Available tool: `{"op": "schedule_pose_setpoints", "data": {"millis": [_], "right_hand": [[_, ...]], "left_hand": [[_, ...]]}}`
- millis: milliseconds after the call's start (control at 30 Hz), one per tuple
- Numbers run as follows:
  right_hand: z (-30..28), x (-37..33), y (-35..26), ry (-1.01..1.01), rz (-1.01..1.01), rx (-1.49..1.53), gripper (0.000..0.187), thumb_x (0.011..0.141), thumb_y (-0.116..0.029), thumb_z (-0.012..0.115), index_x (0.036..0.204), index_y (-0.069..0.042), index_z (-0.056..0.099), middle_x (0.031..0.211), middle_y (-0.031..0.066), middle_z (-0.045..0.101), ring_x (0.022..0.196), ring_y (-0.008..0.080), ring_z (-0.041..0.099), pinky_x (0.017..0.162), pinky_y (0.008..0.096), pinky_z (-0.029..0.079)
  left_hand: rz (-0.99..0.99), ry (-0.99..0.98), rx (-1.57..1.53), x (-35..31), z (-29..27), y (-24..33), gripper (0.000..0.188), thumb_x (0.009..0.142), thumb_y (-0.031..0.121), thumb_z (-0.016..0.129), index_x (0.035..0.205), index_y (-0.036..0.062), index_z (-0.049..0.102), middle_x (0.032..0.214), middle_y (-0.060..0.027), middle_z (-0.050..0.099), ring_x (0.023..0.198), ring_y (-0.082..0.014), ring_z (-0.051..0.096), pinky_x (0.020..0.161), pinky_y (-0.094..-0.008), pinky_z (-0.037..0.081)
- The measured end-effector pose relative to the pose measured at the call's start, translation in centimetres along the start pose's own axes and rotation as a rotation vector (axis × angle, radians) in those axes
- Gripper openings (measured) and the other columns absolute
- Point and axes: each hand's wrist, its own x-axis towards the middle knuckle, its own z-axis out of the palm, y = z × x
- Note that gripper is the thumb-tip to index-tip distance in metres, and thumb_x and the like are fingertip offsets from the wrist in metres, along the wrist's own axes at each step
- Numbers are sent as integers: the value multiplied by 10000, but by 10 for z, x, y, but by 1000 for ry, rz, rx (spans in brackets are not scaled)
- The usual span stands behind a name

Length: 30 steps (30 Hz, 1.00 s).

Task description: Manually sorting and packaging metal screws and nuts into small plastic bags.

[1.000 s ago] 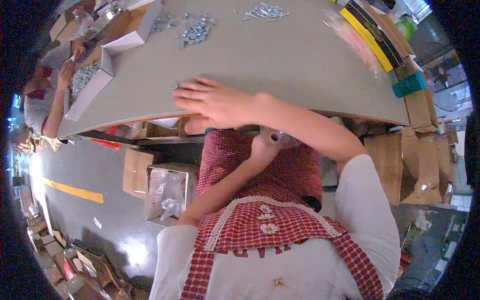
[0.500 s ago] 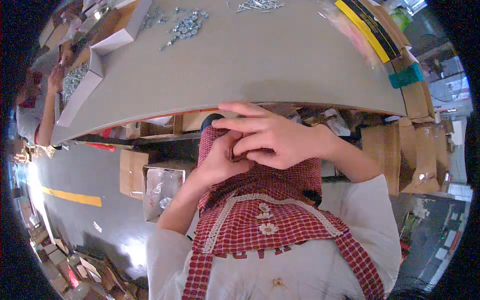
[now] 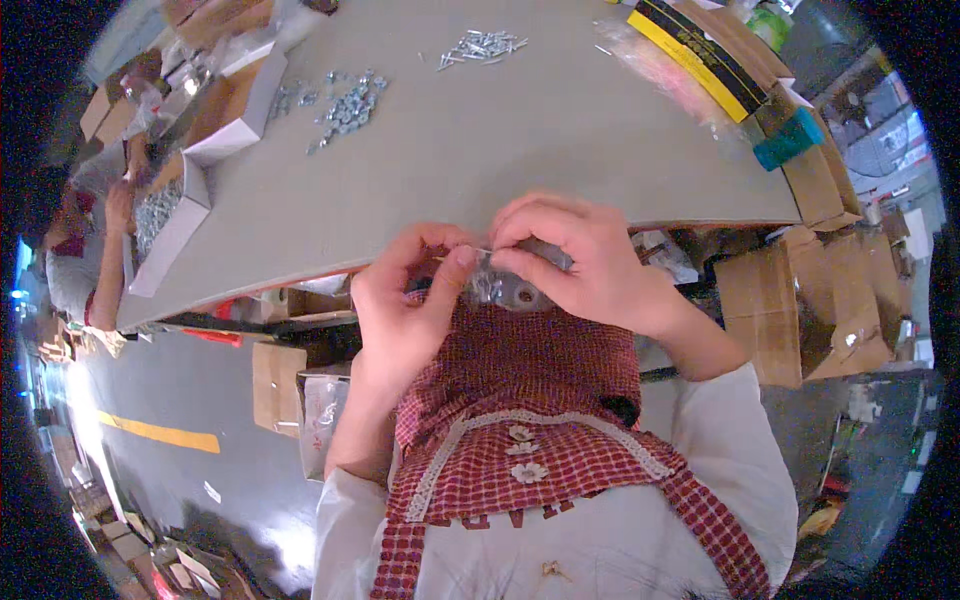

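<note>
Just before the table edge, above my lap, both hands pinch the top of a small clear plastic bag [image 3: 488, 289]. My left hand [image 3: 400, 300] grips its left side between thumb and forefinger. On the other side my right hand [image 3: 575, 250] is closed on the bag with thumb and fingertips. A small round ring-shaped piece [image 3: 525, 296] shows in or against the plastic below my right fingers. What else the bag holds is too small to make out. Farther off on the table lie a pile of screws [image 3: 483, 48] and a pile of small metal fittings [image 3: 350, 104].
At left, a white box [image 3: 160, 215] holds metal hardware, with a co-worker's arm [image 3: 112, 250] beside it. Pinkish plastic bags [image 3: 668, 75] lie next to a black-and-yellow box [image 3: 693, 60] and a teal object [image 3: 788, 138]. Open cardboard boxes [image 3: 765, 320] stand below right.
My hands were together lower over my lap, with hidden fingertips. They have risen and moved apart, with the clear bag now visible between them. The view has shifted slightly.
</note>
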Motion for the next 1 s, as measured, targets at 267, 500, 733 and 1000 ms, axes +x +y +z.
{"op": "schedule_pose_setpoints", "data": {"millis": [267, 500, 733, 1000], "right_hand": [[-16, -27, 13, 79, 78, 5, 150, 870, -137, 640, 982, -44, 605, 890, 149, 628, 859, 358, 640, 745, 420, 518], [-51, -70, 30, 186, 30, 68, 149, 878, -199, 656, 867, -65, 592, 747, 141, 609, 643, 324, 612, 555, 413, 457], [-113, -144, 47, 465, 559, 655, 213, 936, -249, 667, 1020, -54, 675, 827, 7, 667, 684, 96, 619, 624, 260, 515], [-189, -204, 81, 1203, 579, 206, 177, 968, -152, 572, 1071, -21, 630, 956, 54, 657, 780, 132, 624, 743, 277, 510]], "left_hand": [[321, -149, 328, 17, 32, 9, 51, 824, -22, 651, 845, -2, 609, 754, -63, 628, 695, -108, 610, 642, -276, 504], [279, -217, 54, 35, 76, -2, 53, 838, -31, 642, 833, 13, 613, 791, -32, 648, 697, -97, 584, 663, -258, 481], [-6, -466, -17, 81, 117, -8, 42, 933, 72, 620, 915, 37, 606, 842, -26, 653, 819, -97, 606, 738, -259, 479], [100, -183, 93, 132, 86, -76, 61, 931, 80, 614, 980, 43, 614, 924, -41, 650, 867, -104, 606, 757, -259, 477]]}}
